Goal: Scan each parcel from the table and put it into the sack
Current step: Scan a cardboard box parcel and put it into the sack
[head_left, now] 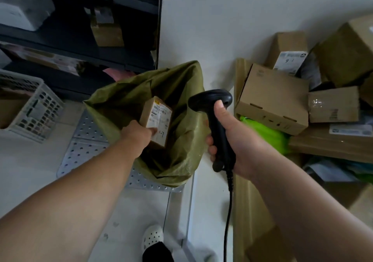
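An olive-green sack (177, 92) stands open on the floor at the centre. My left hand (139, 133) grips a small cardboard parcel (156, 118) with a white label, held inside the sack's mouth. My right hand (230, 132) grips the handle of a black barcode scanner (214, 104), just right of the sack, its cable hanging down. On the table (242, 191) at the right lie several cardboard parcels, among them a flat brown box (272, 98), and a bright green bag (266, 132).
Dark shelving (80, 39) with boxes stands at the back left. A white plastic crate (30, 104) sits on the floor at the left. Perforated metal plates (84, 140) lie under the sack. My shoe (153, 237) shows at the bottom.
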Motion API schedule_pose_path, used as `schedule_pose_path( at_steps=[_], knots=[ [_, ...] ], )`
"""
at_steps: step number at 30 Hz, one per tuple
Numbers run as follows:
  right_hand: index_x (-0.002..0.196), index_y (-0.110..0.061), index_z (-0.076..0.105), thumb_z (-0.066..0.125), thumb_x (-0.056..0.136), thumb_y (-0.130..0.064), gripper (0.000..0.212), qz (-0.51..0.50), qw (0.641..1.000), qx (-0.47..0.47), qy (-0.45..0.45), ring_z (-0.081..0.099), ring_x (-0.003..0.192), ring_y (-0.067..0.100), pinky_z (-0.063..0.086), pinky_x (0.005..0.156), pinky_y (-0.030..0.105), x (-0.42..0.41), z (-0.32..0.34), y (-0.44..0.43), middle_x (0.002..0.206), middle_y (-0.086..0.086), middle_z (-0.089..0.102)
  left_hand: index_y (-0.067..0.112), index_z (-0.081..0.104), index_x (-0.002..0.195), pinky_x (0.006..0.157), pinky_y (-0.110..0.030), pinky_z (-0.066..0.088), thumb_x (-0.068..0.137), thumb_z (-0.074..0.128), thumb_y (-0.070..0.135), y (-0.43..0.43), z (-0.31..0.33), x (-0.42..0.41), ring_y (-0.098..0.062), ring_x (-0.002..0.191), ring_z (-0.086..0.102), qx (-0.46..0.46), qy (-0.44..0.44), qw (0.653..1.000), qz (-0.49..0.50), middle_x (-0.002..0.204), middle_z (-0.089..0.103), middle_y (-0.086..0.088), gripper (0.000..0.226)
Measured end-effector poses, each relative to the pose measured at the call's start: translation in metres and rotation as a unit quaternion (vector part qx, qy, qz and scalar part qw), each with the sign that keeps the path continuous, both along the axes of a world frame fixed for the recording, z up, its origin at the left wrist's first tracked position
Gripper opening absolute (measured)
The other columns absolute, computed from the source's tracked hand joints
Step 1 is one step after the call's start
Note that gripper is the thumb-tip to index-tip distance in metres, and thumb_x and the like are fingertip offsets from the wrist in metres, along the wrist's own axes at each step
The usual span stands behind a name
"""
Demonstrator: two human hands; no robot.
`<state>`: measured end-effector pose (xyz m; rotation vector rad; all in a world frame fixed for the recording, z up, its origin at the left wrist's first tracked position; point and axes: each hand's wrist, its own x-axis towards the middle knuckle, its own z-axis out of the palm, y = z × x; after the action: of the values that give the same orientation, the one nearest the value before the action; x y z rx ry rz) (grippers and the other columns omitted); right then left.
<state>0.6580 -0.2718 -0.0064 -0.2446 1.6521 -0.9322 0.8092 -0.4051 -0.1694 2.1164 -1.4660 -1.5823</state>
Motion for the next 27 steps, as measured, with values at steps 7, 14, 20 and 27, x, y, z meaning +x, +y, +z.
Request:
schedule_pose_path(
  at_steps=[7,14,20,27],
  knots=[
    [0.107,-0.012,0.060,0.055,0.084,-0.069,0.062,-0.006,1.000,0.006,0.021,0.052,0.045,0.017,0.044,0.045,0.027,-0.004,0.000,0.019,0.057,0.003,0.058,0.018,0.027,0.148,0.101,-0.042,0.040,0.088,0.063,0.038,0.013,0.007,-0.006,-0.034,0.126,0.045,-0.051,-0.001,0.998,-0.036,0.143,0.042,-0.011,0.073],
    [0.116,-0.008,0.059,0.054,0.087,-0.066,0.065,-0.024,0.999,-0.018,0.026,0.051,0.045,0.015,0.044,0.048,0.027,-0.014,0.036,0.071,0.056,0.001,0.056,0.016,0.025,0.148,0.107,-0.039,0.033,0.089,0.060,0.041,0.079,0.088,-0.017,-0.027,0.133,0.037,-0.270,0.044,0.955,-0.117,0.146,0.035,-0.009,0.074],
    [0.105,-0.014,0.060,0.054,0.085,-0.070,0.060,-0.024,0.999,-0.044,0.008,0.052,0.046,0.015,0.047,0.051,0.027,-0.033,0.065,0.153,0.060,0.001,0.057,0.019,0.020,0.150,0.112,-0.040,0.028,0.089,0.055,0.046,0.176,0.141,-0.042,-0.023,0.140,0.027,-0.337,0.047,0.910,-0.237,0.152,0.028,-0.005,0.075],
    [0.096,-0.015,0.061,0.059,0.081,-0.070,0.057,-0.028,0.997,-0.068,0.000,0.052,0.042,0.015,0.045,0.043,0.024,-0.057,0.073,0.264,0.057,0.001,0.057,0.028,0.044,0.128,0.092,-0.032,0.037,0.082,0.055,0.054,0.285,0.144,-0.070,-0.020,0.129,0.042,-0.264,0.086,0.903,-0.327,0.132,0.047,0.001,0.053]
  ],
)
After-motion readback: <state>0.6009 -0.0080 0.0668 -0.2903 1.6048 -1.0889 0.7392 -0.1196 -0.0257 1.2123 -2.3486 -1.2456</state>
